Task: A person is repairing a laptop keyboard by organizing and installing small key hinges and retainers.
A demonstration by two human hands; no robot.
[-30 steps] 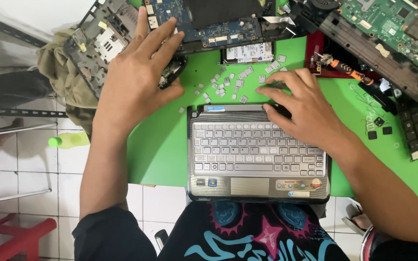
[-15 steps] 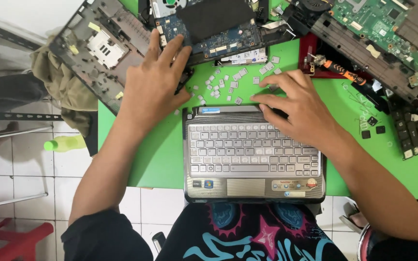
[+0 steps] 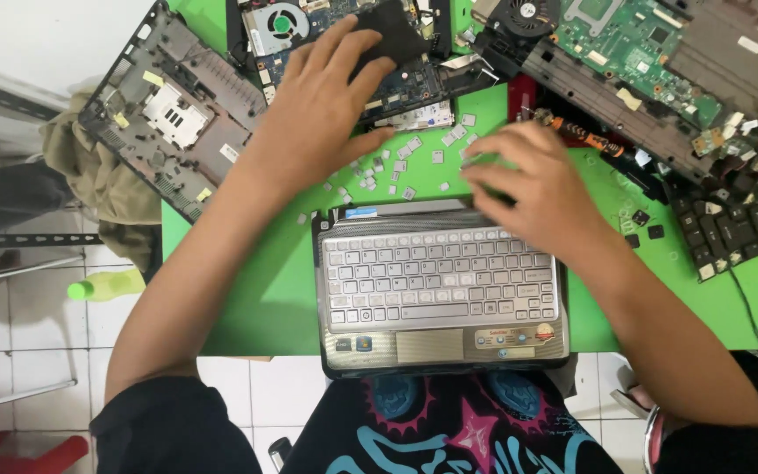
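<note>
Silver laptop base (image 3: 440, 285): lying on the green table (image 3: 256, 298), at its near edge.
Left hand (image 3: 322, 110): spreading flat, unclenched, over a dark circuit board (image 3: 396, 53), grasping nothing.
Right hand (image 3: 532, 189): curling its fingers at the keyboard's top right corner; cannot tell whether they are pinching anything.
Doing it well: steadying the base and lifting gently is looking wise.
Crowding: loose keycaps (image 3: 396, 162), grey bottom shell (image 3: 173, 114), black key pile (image 3: 730, 224).
</note>
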